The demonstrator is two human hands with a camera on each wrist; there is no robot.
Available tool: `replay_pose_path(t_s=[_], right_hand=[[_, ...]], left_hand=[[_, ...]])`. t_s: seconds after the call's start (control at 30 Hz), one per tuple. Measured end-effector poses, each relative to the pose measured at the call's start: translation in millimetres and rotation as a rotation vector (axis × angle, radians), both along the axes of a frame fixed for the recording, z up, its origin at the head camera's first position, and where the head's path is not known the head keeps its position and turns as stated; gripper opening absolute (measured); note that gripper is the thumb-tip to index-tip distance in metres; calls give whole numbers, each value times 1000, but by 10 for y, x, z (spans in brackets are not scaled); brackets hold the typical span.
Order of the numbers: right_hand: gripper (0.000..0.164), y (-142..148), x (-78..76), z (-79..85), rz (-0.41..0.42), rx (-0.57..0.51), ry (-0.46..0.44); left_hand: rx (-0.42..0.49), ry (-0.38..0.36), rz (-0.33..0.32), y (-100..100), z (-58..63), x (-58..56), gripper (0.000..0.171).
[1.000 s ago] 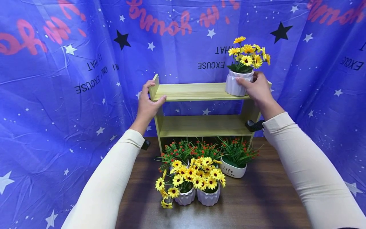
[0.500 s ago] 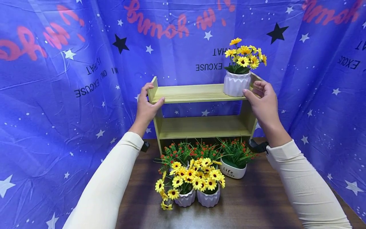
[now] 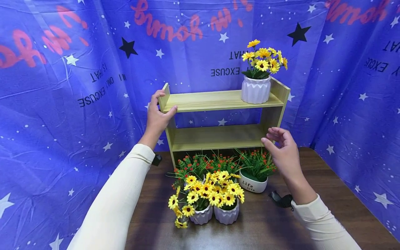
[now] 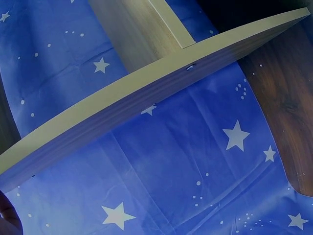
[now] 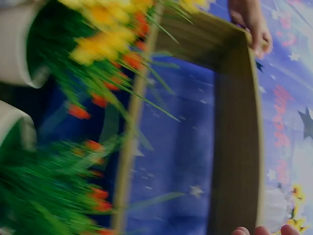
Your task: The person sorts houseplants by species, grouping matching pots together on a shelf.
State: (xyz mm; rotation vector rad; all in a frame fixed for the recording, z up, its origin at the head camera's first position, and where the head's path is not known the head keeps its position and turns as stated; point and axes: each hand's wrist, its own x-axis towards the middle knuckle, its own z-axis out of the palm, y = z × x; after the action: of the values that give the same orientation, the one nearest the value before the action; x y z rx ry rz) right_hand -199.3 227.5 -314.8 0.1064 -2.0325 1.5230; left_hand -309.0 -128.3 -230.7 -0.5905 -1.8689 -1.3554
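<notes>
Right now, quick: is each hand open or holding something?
Left hand: holding the shelf at its upper left corner.
Right hand: open, holding nothing.

Head view above, wrists close, shelf (image 3: 215, 136) shared

Blue star-printed curtain (image 3: 193, 69) around a dark brown wooden table (image 3: 265, 222)

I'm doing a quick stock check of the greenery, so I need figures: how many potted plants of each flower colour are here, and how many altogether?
Yellow-flowered plants: 3 (one on the upper board of the rack, two on the table)
Red-flowered plants: 3 (all low down, their pots partly hidden on two)
Total: 6
</notes>
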Motion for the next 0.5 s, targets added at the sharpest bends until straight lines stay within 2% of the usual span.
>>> replay_pose_path(t_s=[0.23, 0.5], right_hand=[[49, -37, 205, -533, 20, 40, -87], [50, -86, 386, -993, 65, 118, -141]], left_hand=[[-1, 17, -11, -5, -7, -26, 49], [-2, 28, -6, 6, -6, -20, 49]])
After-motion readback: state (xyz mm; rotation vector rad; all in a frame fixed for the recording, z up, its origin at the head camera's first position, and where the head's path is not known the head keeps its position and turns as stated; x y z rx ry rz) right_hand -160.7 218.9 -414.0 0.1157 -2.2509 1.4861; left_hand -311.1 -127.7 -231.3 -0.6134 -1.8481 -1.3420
